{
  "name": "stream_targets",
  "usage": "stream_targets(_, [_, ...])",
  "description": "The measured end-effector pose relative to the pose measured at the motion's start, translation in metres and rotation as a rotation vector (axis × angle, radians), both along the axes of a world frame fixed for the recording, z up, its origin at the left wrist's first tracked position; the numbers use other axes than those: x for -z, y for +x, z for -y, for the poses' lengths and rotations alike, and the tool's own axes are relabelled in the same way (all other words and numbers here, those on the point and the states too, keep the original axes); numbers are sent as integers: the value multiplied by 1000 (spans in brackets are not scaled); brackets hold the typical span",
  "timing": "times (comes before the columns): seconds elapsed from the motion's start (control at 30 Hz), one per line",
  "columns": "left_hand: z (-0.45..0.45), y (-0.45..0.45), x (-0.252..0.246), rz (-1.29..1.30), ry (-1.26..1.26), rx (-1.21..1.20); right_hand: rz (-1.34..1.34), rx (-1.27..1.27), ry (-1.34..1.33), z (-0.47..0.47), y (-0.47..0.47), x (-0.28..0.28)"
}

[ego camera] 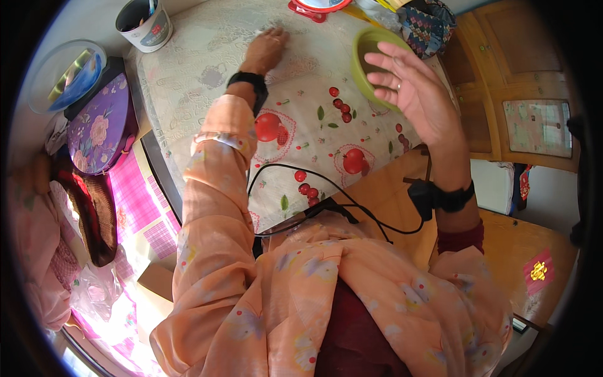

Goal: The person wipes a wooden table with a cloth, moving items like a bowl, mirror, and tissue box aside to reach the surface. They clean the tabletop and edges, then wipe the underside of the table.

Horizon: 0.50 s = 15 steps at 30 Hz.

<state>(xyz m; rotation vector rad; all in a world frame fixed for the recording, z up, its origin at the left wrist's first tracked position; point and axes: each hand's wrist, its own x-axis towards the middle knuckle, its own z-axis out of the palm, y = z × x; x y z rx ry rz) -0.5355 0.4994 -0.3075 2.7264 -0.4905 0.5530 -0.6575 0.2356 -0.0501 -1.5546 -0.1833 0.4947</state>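
Note:
My left hand [266,50] presses down on the far part of a table covered with a fruit-printed plastic tablecloth [301,94]. Its fingers are bunched over a small white wad, perhaps tissue or cloth [258,32], most of which the hand hides. My right hand [414,89] is raised, palm turned inward and fingers apart, holding nothing. It overlaps a green plastic basin [359,70] in the view; whether they touch I cannot tell. Both wrists wear black straps, and a black cable [325,175] loops over the table's near edge.
A white bucket [160,33] holding pens stands at the far left corner. Beyond the basin sit a patterned fabric bag [428,28] and a red-framed mirror [313,12]. At left are a purple floral case [101,127] and a clear plastic bag [96,290]. Wooden cabinets [518,42] line the right.

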Motion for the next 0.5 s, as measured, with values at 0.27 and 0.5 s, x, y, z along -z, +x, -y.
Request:
stream_targets(0.27, [154,-119,-15,63,26,452,-110,122,22,64,-58,18])
stream_targets(0.5, [26,-134,-24,-69,108,181,-92,71,-41,140,-105,42])
